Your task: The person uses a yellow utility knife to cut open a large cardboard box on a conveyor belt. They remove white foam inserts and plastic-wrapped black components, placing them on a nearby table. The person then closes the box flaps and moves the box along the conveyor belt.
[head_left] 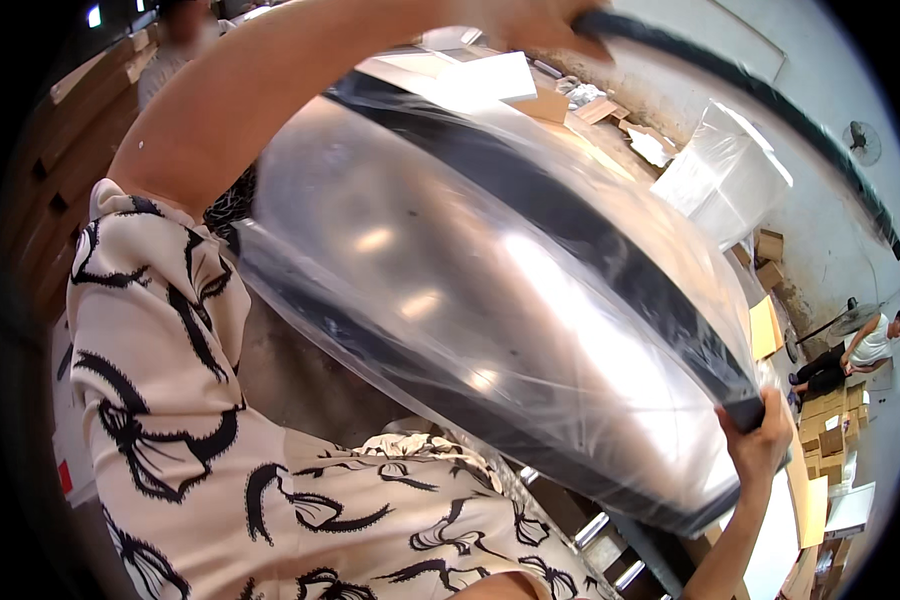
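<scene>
Across the middle lies a large shiny panel (440, 270) with dark edge bars, wrapped in clear plastic film. My right hand (757, 435) is closed on the near right corner of this panel, at the end of a dark bar (610, 250). My left arm is raised and reaches across the top of the view. Blurred by motion, my left hand (550, 25) is closed around the upper end of a long dark strip (760, 95). That strip slants down to the right above the panel.
White foam pieces (495, 78) and a film-wrapped white block (725, 175) lie beyond the panel. Cardboard boxes (830, 420) are piled at the right, near a seated person (860, 350) and a standing fan (850, 318). Stacked brown cartons (80, 150) and another person (175, 60) are at the left.
</scene>
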`<state>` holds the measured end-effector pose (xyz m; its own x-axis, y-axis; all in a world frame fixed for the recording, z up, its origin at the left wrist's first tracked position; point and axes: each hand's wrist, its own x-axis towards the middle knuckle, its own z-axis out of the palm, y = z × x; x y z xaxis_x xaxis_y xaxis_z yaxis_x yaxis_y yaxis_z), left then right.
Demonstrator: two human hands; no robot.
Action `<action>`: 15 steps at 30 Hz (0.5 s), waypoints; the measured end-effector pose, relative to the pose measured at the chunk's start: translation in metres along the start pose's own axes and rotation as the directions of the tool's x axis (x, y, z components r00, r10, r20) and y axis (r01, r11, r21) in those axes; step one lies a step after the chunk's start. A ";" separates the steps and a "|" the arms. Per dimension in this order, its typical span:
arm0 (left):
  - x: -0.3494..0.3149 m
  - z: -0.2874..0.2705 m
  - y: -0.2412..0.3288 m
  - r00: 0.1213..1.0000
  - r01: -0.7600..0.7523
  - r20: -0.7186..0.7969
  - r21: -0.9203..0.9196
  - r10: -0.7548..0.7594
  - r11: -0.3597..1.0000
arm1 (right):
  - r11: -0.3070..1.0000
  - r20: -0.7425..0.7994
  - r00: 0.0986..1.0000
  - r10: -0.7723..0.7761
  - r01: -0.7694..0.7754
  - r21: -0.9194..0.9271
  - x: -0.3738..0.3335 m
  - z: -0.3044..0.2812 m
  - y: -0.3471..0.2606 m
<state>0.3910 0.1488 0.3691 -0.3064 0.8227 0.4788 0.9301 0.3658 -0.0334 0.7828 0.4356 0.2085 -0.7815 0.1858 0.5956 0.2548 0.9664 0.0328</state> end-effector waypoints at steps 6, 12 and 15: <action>0.015 0.004 -0.071 0.795 0.005 -0.565 0.370 0.221 0.929 | 0.956 0.193 0.936 0.294 -0.289 -0.055 -0.023 0.020 0.027; -0.041 0.063 -0.067 0.930 -0.041 -0.335 0.315 0.151 0.948 | 0.914 0.314 0.860 0.403 -0.391 -0.104 -0.033 0.059 0.062; -0.081 0.121 -0.074 0.987 0.075 -0.157 0.310 -0.027 0.948 | 0.904 0.400 0.821 0.407 -0.426 -0.043 -0.045 0.078 0.076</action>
<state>0.3228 0.1081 0.2266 -0.2960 0.7340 0.6112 0.7958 0.5434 -0.2671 0.7929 0.5149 0.1214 -0.7662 0.6165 0.1813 0.5879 0.7864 -0.1897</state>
